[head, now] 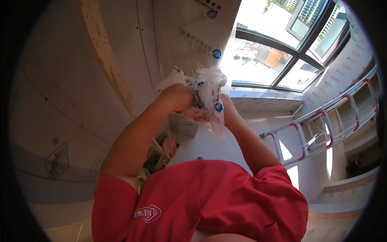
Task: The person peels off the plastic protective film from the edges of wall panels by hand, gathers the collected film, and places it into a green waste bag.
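A bunch of clear plastic film [210, 87], printed with dark writing and blue logos, hangs crumpled in front of my chest. My left hand [179, 97] is closed in a fist on its left side. On the right side, my right hand [224, 102] holds the same bunch, with its fingers mostly hidden by the folds. Behind my hands stands a tall panel [189, 36] covered in similar printed film, and the bunched film seems to run up onto it. A loose tail of film dangles below my hands.
To the left are large boards [63, 90] and an upright wooden strip [105, 54]. A dark-framed window [272, 57] lies at the upper right. An aluminium ladder [326, 121] with red brackets leans across the right side. Boxes and bags [158, 152] sit low beside my left arm.
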A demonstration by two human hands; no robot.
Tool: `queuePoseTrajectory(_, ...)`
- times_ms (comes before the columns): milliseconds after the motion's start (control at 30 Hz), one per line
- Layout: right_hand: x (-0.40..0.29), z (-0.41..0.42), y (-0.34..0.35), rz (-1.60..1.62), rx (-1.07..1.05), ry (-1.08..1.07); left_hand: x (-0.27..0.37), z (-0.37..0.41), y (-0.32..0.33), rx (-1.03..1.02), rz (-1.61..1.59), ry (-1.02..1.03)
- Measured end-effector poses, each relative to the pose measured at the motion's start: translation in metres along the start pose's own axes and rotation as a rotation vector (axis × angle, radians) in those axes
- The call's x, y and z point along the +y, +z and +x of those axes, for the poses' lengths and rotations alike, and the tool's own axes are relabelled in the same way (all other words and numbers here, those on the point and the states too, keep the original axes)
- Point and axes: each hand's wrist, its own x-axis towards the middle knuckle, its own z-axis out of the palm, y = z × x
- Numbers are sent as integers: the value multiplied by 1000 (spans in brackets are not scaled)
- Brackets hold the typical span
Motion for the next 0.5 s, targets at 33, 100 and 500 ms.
queuePoseTrajectory(33,-4,-2,-13,-520,8,-188,1,11,-2,-38,-88,-29)
queuePoseTrajectory(100,-44,-20,-10,-640,194,-340,-7,17,-5,-119,-134,-120)
queuePoseTrajectory(500,-26,-33,-7,-1313,152,-1305,-19,42,-43,-284,-822,-457)
